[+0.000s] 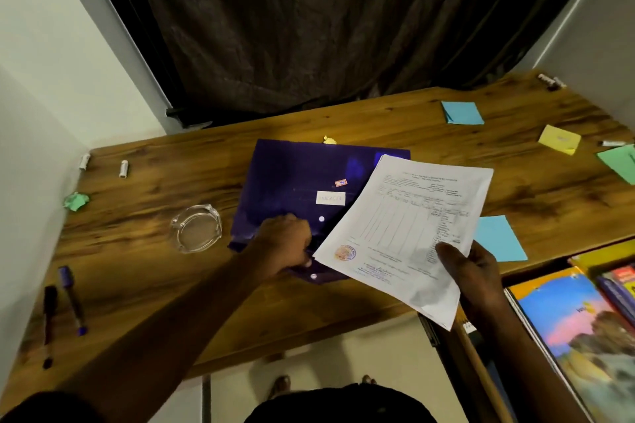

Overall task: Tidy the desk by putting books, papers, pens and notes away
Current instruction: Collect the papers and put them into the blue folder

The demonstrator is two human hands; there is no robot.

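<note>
While your left hand [285,244] curls its fingers round the near flap of the flat purple plastic folder [295,178] lying mid-way along the brown wood-grain bench [165,285], your right hand [477,278] pinches a thin stack of white printed paper sheets [412,223], thumb on top and fingers beneath, over the folder's right side. A round clear glass ashtray [196,228] sits just left of the folder, a blue marker pen [72,299] and a black marker pen [48,323] lie near the bench's left front edge, and a square yellow sticky note [559,140] lies far right.
</note>
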